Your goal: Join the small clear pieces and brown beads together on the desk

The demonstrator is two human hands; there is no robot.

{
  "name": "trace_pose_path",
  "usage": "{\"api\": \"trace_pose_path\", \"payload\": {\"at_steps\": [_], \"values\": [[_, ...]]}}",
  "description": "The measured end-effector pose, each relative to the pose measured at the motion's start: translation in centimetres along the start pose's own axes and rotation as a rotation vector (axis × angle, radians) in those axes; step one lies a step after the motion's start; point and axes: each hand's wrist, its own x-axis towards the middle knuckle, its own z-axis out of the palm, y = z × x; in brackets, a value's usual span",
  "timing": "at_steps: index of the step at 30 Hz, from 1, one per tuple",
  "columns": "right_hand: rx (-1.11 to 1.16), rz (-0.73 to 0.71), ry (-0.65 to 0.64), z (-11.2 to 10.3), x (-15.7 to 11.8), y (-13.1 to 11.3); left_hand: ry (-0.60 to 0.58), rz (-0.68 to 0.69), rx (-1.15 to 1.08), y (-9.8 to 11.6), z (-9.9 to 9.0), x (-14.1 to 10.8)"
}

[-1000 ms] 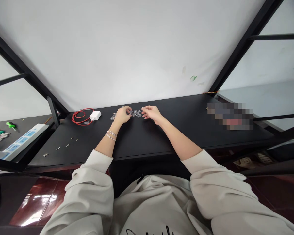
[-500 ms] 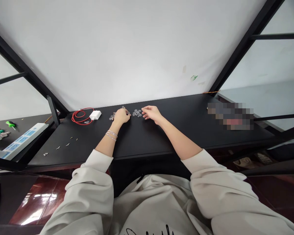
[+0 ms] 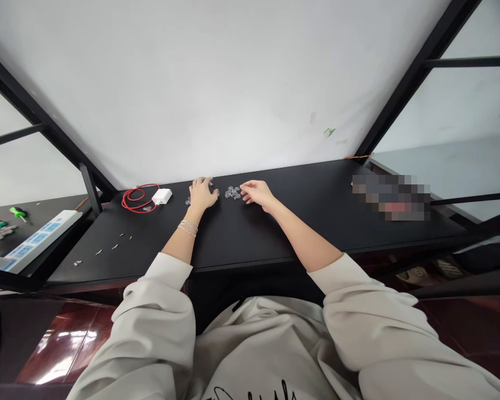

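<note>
My left hand (image 3: 203, 193) is spread palm-down over a loose group of small clear pieces (image 3: 188, 201) on the black tabletop (image 3: 250, 233). Its fingers are apart and hide most of that group; a few pieces show around its edge. To the right lies a small pile of clear, rounded, plastic-looking pieces (image 3: 232, 193), between my two hands. My right hand (image 3: 258, 194) rests just right of this pile, fingers curled and tips close together. Whether a small piece sits between those fingertips I cannot make out.
A red cable (image 3: 129, 206) with a white power adapter (image 3: 162, 195) lies left of my hands. Small scraps (image 3: 115, 246) are scattered at the front left. A power strip (image 3: 41, 239) and a green screwdriver (image 3: 19, 212) are further left. A blurred-out item (image 3: 391, 197) lies right.
My left hand has shifted slightly left and its fingers have spread out over the clear pieces. My right hand has stayed almost still beside the pile.
</note>
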Motion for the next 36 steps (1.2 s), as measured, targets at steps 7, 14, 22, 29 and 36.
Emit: {"api": "trace_pose_path", "payload": {"at_steps": [7,14,22,29,36], "values": [[-0.012,-0.008,-0.008,0.1,0.3,0.3,-0.101,0.016,0.068,0.4,0.8,0.4],[-0.027,-0.009,0.002,0.2,0.1,0.2,-0.149,-0.049,0.101,1.3,2.1,0.8],[-0.048,-0.001,0.004,0.3,-0.4,0.0,-0.135,-0.039,0.192,0.6,1.5,1.5],[-0.083,-0.046,-0.001,0.2,0.2,0.7,-0.027,0.002,0.058,0.8,0.4,1.1],[-0.115,-0.171,-0.050,0.3,0.5,1.3,-0.003,0.322,-0.171,4.2,-1.1,-0.7]]}}
